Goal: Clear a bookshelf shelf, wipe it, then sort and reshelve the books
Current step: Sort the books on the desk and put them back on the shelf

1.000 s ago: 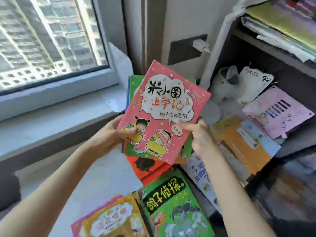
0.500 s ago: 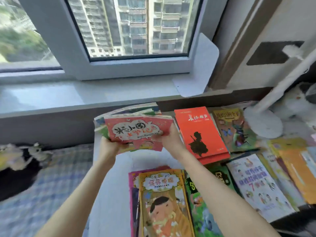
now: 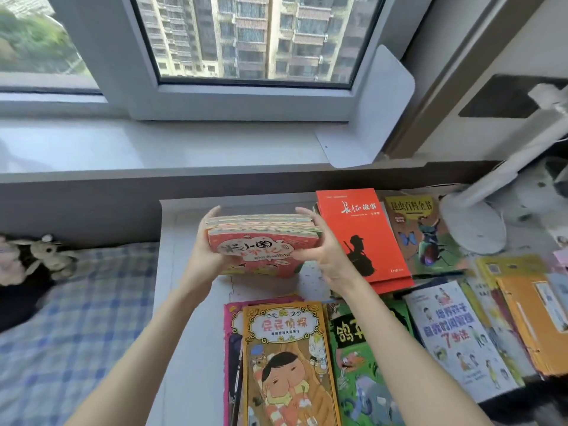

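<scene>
Two hands clamp a small stack of books from either side, the pink cover facing the camera and tilted, its lower edge over the white tabletop. Beyond the grip a bare strip of table runs to the dark ledge under the windowsill. Just right of the grip lies a red book, its edge near the right hand. Nearer than the grip lies an orange-covered book. Left of the left hand the table edge drops to a checked bedspread. Both forearms reach forward, fingers curled over the stack's sides.
</scene>
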Motion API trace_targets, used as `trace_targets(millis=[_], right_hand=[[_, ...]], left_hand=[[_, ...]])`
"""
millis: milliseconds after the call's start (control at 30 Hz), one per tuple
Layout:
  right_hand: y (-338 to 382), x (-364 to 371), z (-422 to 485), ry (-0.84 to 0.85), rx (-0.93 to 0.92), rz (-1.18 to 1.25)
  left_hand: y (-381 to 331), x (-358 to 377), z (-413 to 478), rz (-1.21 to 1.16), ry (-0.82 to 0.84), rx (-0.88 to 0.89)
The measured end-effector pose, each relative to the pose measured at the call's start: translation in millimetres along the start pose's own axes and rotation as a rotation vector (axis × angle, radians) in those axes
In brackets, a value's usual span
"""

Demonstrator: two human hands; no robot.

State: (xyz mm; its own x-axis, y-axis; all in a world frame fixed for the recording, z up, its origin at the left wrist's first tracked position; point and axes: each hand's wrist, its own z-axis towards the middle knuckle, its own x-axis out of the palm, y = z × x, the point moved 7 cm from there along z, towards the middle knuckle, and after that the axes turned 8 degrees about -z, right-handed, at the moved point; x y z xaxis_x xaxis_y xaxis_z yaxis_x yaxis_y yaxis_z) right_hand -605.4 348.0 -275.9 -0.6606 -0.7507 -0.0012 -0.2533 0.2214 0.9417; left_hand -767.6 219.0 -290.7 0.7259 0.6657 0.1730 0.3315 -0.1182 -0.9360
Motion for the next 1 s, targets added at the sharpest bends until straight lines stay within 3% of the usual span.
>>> trace_targets(millis=[200,267,400,467,633,867,1000], right_hand=[[-9,-3,0,-0.156,0.102,0.112],[-13,-3,-1,-0.129,0.112,0.091],[-18,5,-4,-0.002,0.105,-0.026],[-22,6,-2,0.004,0.077,-0.075],[-23,8,-1,-0.007,0.074,-0.057],[-32,12,4,-0.007,0.101,-0.042],[-35,4,18,-0.062,0.094,-0.084]], left_hand=[[-13,26,-14,-0.118,0.306,-0.037],[-16,27,-15,-0.178,0.231,-0.016],[-14,5,-10,-0.295,-0.120,0.022],[-14,0,-13,-0.258,-0.171,0.028],[-16,-2,-13,-0.205,-0.104,0.047],[-8,15,-12,-0.124,0.202,0.006],[-3,7,-12,-0.047,0.098,0.006]])
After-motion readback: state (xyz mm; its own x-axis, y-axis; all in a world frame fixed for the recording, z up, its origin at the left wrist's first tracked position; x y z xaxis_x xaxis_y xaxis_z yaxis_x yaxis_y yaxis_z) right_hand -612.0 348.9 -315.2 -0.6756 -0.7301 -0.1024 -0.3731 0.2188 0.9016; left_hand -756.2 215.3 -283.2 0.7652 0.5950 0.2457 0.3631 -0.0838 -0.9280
